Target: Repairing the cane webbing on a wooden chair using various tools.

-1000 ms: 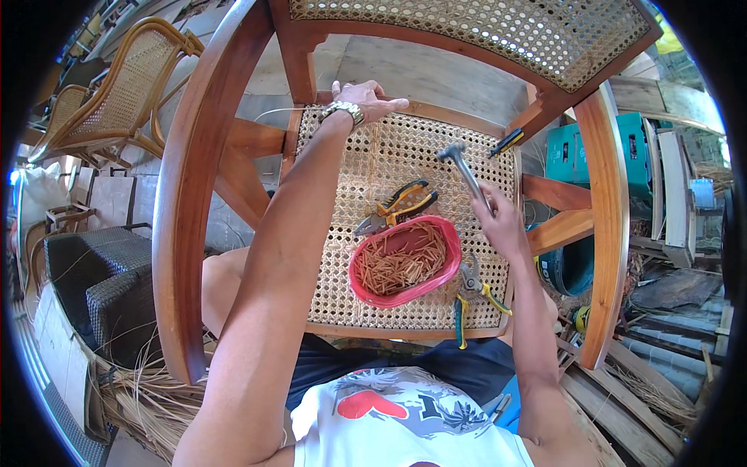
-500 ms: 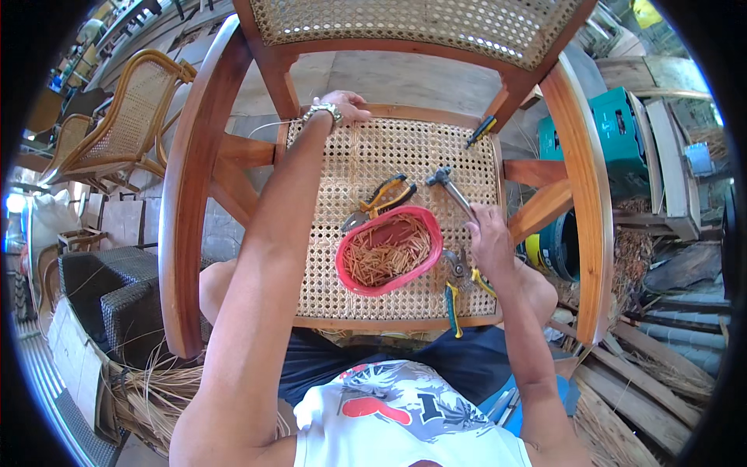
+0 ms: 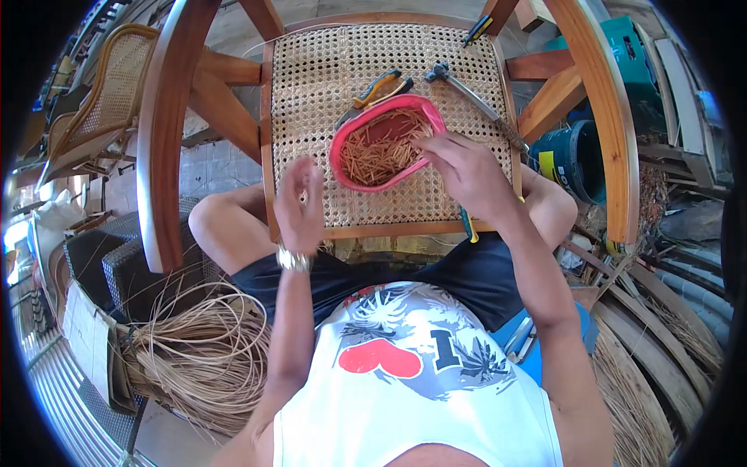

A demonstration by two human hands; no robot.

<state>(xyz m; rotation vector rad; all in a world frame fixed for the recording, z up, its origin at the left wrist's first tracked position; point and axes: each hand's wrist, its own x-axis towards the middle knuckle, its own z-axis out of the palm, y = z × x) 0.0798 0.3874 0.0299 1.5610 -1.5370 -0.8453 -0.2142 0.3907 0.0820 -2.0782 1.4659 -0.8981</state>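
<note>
Daylight is flooding a cluttered workshop. A cane armchair [image 3: 93, 93] is standing at the left, dark wicker stools [image 3: 117, 265] nearby, timber planks [image 3: 661, 311] lying right.

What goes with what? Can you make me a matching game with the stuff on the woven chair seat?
Things:
1. pink oval bowl of thin sticks
2. metal hammer
3. orange-handled pliers
4. coil of pale cane strands

Places:
A. on the floor, lower left
B. right side of the woven seat
C. at the right hand's fingertips
D. just behind the bowl

Pairs: 1-C, 2-B, 3-D, 4-A
</note>
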